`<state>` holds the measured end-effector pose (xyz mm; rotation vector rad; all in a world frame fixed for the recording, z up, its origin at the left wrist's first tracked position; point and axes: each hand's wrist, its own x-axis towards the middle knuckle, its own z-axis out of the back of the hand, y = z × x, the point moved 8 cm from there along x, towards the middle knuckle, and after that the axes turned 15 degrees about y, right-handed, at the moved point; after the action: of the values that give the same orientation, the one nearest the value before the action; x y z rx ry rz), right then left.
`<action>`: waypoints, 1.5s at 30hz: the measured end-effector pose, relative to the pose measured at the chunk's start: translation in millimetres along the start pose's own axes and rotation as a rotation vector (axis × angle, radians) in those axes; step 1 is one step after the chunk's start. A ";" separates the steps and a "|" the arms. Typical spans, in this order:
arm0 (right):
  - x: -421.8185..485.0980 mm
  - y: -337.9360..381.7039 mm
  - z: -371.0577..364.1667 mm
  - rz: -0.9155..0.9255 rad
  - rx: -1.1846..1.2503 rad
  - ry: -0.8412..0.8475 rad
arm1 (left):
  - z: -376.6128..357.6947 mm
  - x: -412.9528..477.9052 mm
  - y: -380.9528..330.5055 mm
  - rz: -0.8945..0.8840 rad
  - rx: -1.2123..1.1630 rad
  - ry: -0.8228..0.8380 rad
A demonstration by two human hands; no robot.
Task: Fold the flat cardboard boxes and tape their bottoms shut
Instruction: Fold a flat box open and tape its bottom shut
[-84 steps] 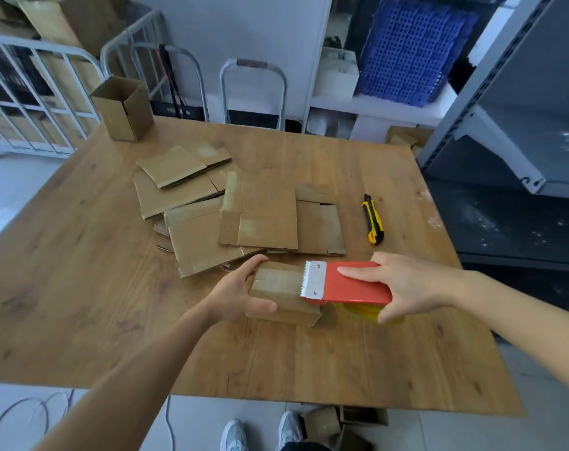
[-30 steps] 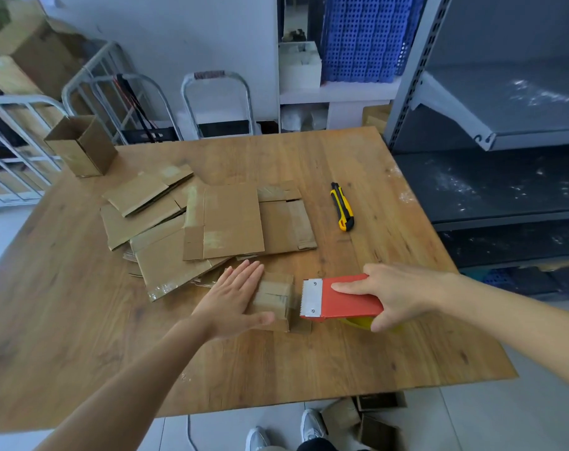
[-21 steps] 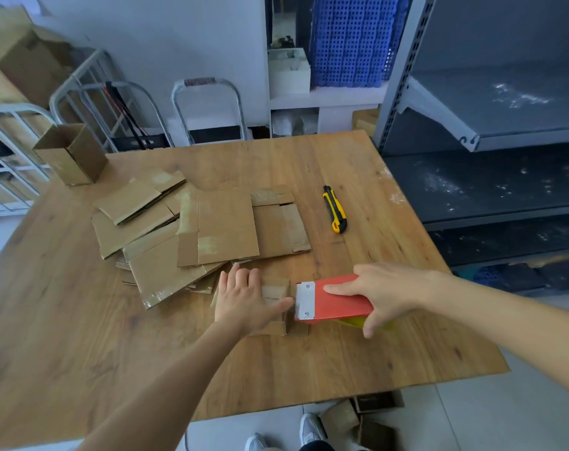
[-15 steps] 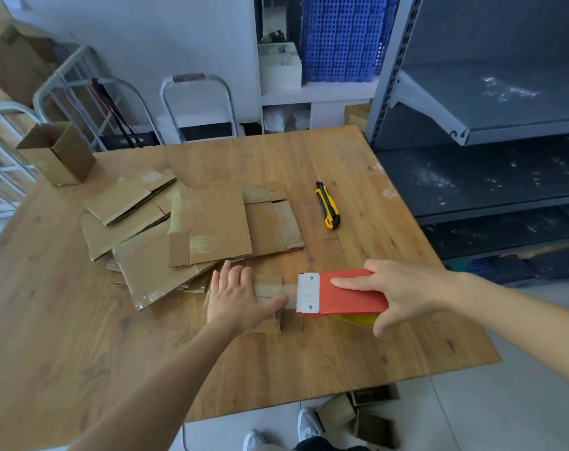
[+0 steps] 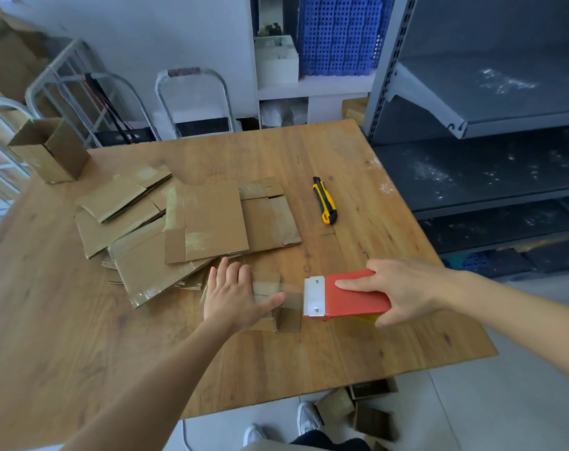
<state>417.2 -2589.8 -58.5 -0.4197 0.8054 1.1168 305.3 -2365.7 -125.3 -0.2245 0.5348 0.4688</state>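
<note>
Head: left hand (image 5: 234, 297) presses box (image 5: 288, 319); dispenser (image 5: 354, 294) beside its right edge.

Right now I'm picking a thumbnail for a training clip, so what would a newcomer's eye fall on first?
The red tape dispenser, gripped by the right hand near the table's front right, stands out most. A strip of clear tape runs from it to a box that the left hand presses down. Behind them lies a heap of flat cardboard, with a yellow knife to its right.
</note>
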 end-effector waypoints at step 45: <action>65.1 42.3 33.9 -0.105 0.188 0.291 | 5.6 -3.5 -11.1 0.107 -0.115 -0.041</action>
<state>404.1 -2509.4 -81.4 -0.4668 1.1206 0.8841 310.4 -2374.9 -117.7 -0.2965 0.4824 0.6077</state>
